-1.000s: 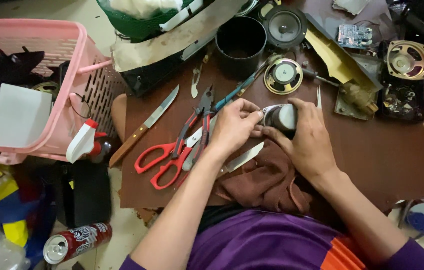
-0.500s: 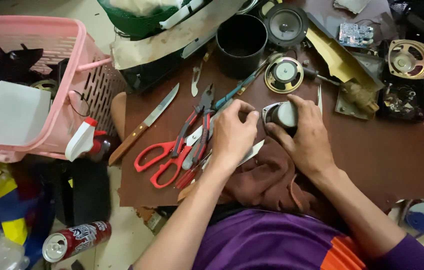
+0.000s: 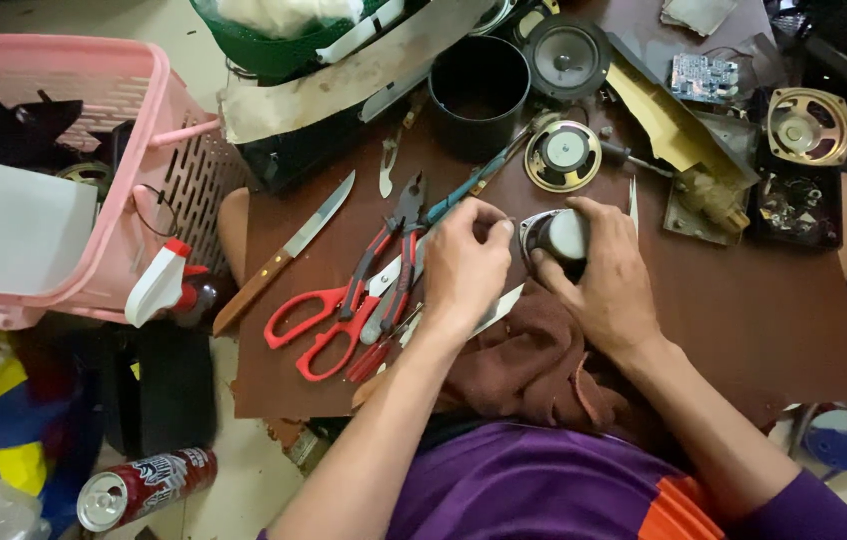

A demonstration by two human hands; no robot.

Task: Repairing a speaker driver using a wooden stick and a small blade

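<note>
Mid-table: both hands [image 3: 534, 265] on speaker [image 3: 556, 236]

Bare tabletop [image 3: 744, 310] was left open to the right, while the left was blocked by scissors [image 3: 329, 315], pliers [image 3: 399, 255] and a knife [image 3: 284, 255], and the far edge by speakers [image 3: 564, 155].

A red drink can [image 3: 144, 484] with a silver top lies on the floor at lower left; a white box [image 3: 29, 231] sits in the pink basket [image 3: 144, 190].
</note>
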